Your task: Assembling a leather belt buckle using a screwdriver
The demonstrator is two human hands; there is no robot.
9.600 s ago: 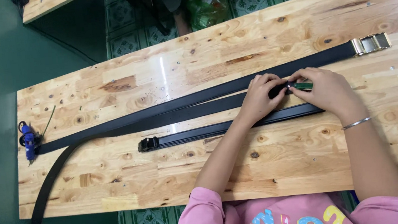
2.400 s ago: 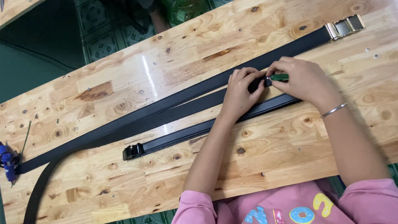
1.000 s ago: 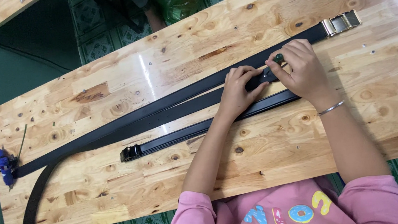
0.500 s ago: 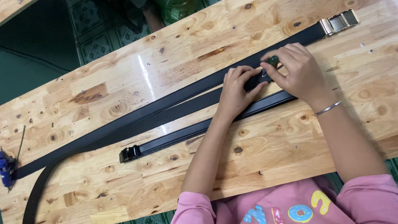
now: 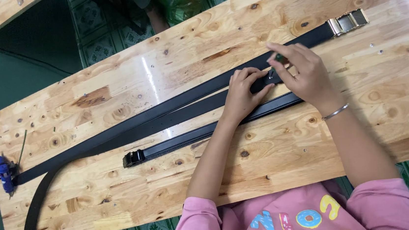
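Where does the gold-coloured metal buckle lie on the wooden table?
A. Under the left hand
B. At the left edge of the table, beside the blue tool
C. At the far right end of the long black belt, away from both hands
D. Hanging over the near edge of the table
C: the gold-coloured buckle sits at the right end of the long black belt, clear of the left hand and the right hand.

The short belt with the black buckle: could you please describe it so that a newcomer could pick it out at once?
Start from the long wooden table, where black belts lie side by side along its length. The short belt is the one nearest the person, running from under the right hand leftward past the left hand. It alone ends mid-table in a small black buckle, while the longest belt carries a gold buckle.
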